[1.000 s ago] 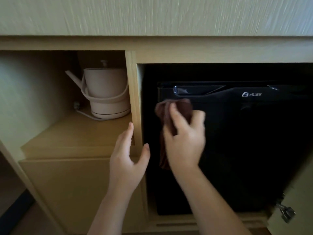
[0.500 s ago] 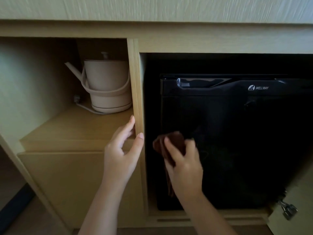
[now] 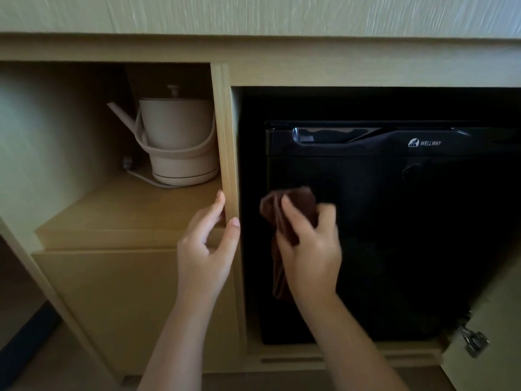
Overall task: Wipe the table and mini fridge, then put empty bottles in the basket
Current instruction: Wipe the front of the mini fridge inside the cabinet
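A black mini fridge (image 3: 408, 221) sits shut in the right compartment of a light wooden cabinet. Against the left part of its door, about mid-height, my right hand (image 3: 310, 249) presses a dark brown cloth (image 3: 293, 210), and a tail of the cloth hangs below my palm. My left hand (image 3: 205, 249) holds the vertical wooden divider (image 3: 225, 136) between the two compartments, fingers on its left face and thumb on its front edge. No bottles or basket are in view.
A beige electric kettle (image 3: 177, 142) with its cord stands on the shelf (image 3: 127, 210) in the left compartment. The cabinet door (image 3: 490, 348) stands open at the lower right, showing a metal hinge (image 3: 473, 342). The table top's front edge (image 3: 253, 49) runs above.
My right hand swept the cloth down the fridge door from near the handle, then came back up a little. My left hand moved onto the divider and gripped it.
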